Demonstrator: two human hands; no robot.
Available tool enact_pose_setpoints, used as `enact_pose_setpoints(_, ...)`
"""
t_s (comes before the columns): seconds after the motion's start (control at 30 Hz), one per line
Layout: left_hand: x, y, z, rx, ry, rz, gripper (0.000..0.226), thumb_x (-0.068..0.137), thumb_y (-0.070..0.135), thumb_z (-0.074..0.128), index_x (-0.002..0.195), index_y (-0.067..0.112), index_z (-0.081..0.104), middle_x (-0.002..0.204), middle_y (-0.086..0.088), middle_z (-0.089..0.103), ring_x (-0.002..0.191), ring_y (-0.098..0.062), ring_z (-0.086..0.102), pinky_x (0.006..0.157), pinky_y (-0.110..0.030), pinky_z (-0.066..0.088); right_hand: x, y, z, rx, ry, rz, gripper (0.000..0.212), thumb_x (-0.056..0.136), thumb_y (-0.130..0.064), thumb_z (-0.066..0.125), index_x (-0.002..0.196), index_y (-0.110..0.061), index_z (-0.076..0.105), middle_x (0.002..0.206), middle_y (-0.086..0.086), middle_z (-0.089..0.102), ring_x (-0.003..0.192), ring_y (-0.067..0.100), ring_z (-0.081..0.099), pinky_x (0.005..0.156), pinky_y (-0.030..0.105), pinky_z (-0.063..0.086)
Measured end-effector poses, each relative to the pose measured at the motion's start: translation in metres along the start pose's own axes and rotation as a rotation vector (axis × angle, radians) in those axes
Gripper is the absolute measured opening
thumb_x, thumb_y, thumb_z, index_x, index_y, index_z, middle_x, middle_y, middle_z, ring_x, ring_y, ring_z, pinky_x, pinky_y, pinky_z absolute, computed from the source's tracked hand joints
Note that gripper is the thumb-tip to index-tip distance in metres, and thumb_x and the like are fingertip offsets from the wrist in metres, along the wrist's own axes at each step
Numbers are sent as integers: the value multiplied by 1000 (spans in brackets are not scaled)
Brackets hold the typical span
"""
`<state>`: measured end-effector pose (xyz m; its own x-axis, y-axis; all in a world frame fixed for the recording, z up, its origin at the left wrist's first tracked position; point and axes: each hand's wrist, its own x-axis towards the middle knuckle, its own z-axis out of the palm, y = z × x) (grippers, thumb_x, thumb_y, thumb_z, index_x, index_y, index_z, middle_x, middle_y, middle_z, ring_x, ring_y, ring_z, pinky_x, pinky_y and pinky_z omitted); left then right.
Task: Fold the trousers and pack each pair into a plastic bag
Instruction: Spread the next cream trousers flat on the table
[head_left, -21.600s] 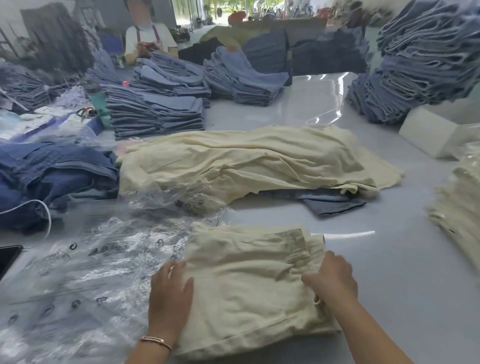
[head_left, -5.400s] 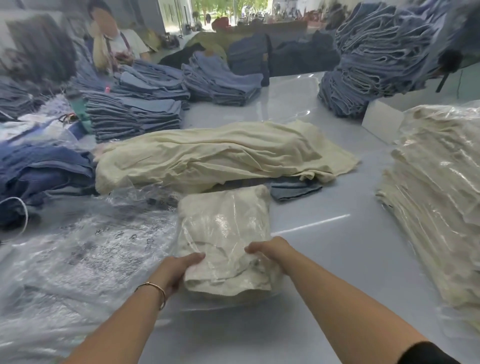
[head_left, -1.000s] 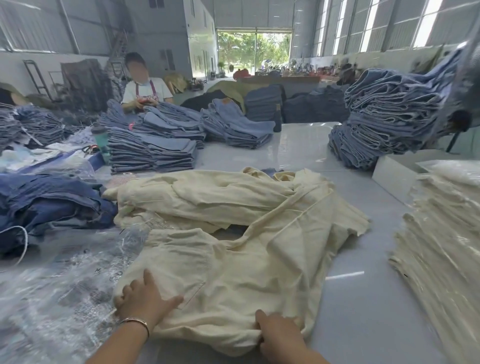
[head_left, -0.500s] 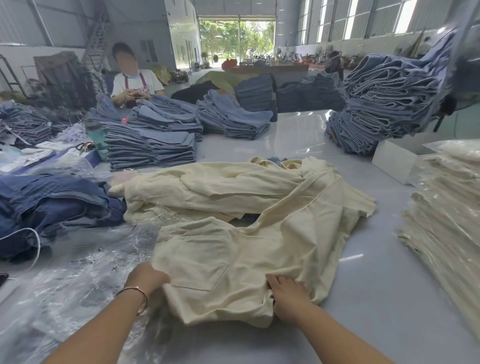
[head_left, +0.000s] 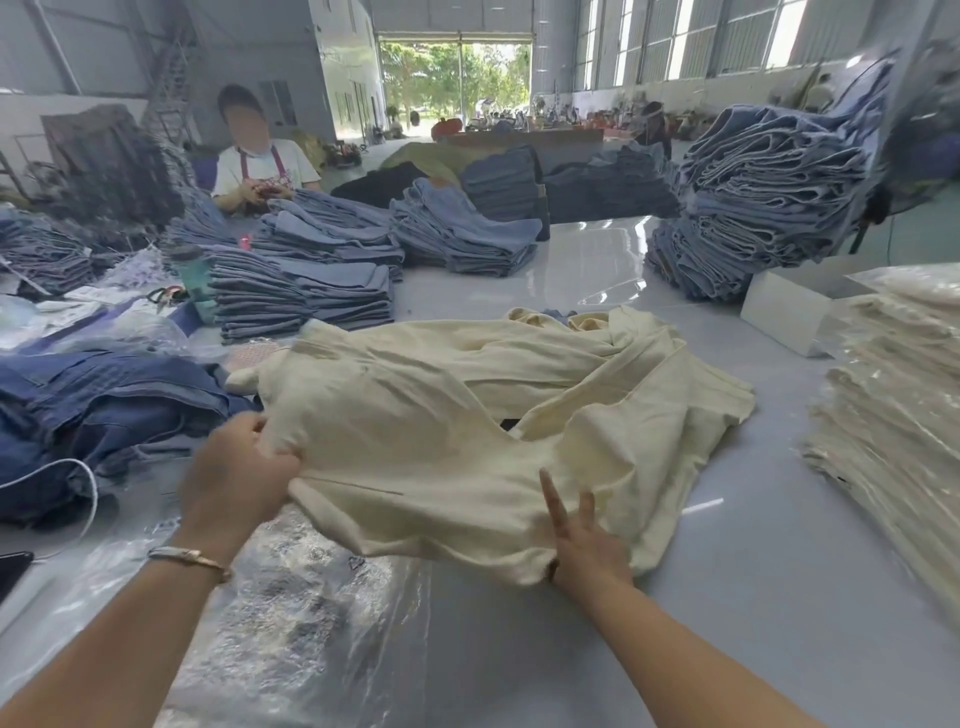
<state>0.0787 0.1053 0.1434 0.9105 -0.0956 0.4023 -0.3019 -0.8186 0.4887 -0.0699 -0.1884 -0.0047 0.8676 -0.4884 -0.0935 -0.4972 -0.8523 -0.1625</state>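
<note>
A pair of cream trousers (head_left: 431, 457) is lifted at its waist end above the grey table (head_left: 779, 597), its legs trailing away to the right. My left hand (head_left: 234, 478) grips the left edge of the waist. My right hand (head_left: 587, 545) pinches the lower right edge, two fingers sticking up straight. More cream trousers (head_left: 509, 353) lie heaped behind. Clear plastic bags (head_left: 291, 613) are spread flat under my left arm.
A stack of bagged cream trousers (head_left: 893, 415) stands at the right, with a white box (head_left: 789, 312) behind it. Dark blue jeans (head_left: 93, 415) lie at the left, folded denim piles (head_left: 301, 296) further back. A person sits at the far left. A phone (head_left: 10, 569) lies at the left edge.
Both hands have raised the waist end of the cream trousers off the table; my left hand moved up and left, and my right hand shifted to the lower right edge.
</note>
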Motion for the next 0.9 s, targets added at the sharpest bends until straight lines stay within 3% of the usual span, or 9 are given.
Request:
enact_pose_setpoints(0.07, -2, -31, -8, 71, 127, -106, 18, 75, 20, 70, 79, 13, 54, 60, -2, 49, 53, -25, 45, 50, -26, 29, 4, -18, -7, 18, -64, -45, 96, 85, -25, 54, 147, -43, -16, 159, 5, 6, 111, 30, 59, 86, 39, 49)
enact_pose_setpoints(0.13, -9, -60, -2, 153, 75, -242, 23, 79, 22, 67, 92, 8, 55, 70, -10, 51, 64, -30, 50, 56, -32, 38, 9, -36, -11, -13, -137, -125, 79, 84, -28, 54, 150, -33, 10, 149, 7, 34, 118, 30, 55, 92, 39, 46)
enact_pose_setpoints(0.27, -37, -96, 34, 347, -465, -442, 35, 82, 24, 59, 111, 8, 47, 107, -16, 62, 99, -32, 60, 83, -37, 48, 11, -52, -6, -185, -225, -251, 52, 87, -24, 54, 136, -20, 40, 132, 9, 53, 122, 28, 52, 96, 37, 43)
enact_pose_setpoints(0.37, -52, -99, 58, 524, -503, -361, 49, 82, 40, 57, 124, 19, 42, 126, -9, 46, 117, -29, 42, 91, -39, 45, 16, -43, 1, -141, -100, -176, 79, 84, -23, 57, 150, -23, 15, 150, 11, 25, 139, 31, 27, 107, 43, 29)
enact_pose_setpoints(0.43, -55, -91, 67, 542, -469, -201, 60, 83, 51, 54, 135, 26, 37, 140, -6, 33, 129, -27, 29, 101, -40, 39, 21, -35, 4, -200, -103, -128, 102, 83, -37, 62, 151, -28, -13, 159, 13, -5, 146, 32, -2, 114, 53, 8)
enact_pose_setpoints(0.5, -58, -79, 78, 507, -491, -27, 67, 84, 59, 51, 142, 33, 33, 153, -1, 20, 140, -24, 15, 113, -40, 26, 28, -28, 8, -258, -188, -103, 114, 79, -54, 63, 149, -26, -22, 158, 15, -15, 146, 32, -16, 111, 60, -6)
enact_pose_setpoints(0.6, -63, -56, 96, 380, -633, 208, 75, 81, 70, 51, 145, 39, 29, 159, 9, 13, 147, -16, 6, 119, -34, 13, 38, -23, 9, -261, -298, -66, 111, 78, -59, 60, 152, -19, -12, 160, 13, -3, 147, 31, -4, 111, 64, 1)
enact_pose_setpoints(0.8, -79, -37, 142, 338, -923, 335, 87, 76, 73, 54, 150, 42, 20, 161, 11, 7, 147, -12, 8, 118, -33, 17, 40, -25, 18, -296, -95, -157, 51, 95, -11, 40, 144, -9, 30, 141, 12, 40, 128, 28, 43, 101, 42, 37)
enact_pose_setpoints(0.9, -82, -38, 153, 366, -905, 310, 86, 75, 72, 56, 148, 46, 19, 160, 13, 6, 147, -15, 10, 117, -39, 21, 38, -27, 12, -264, 104, -261, 26, 57, -15, 86, 78, -14, 71, 80, 9, 66, 66, 22, 67, 58, 25, 52)
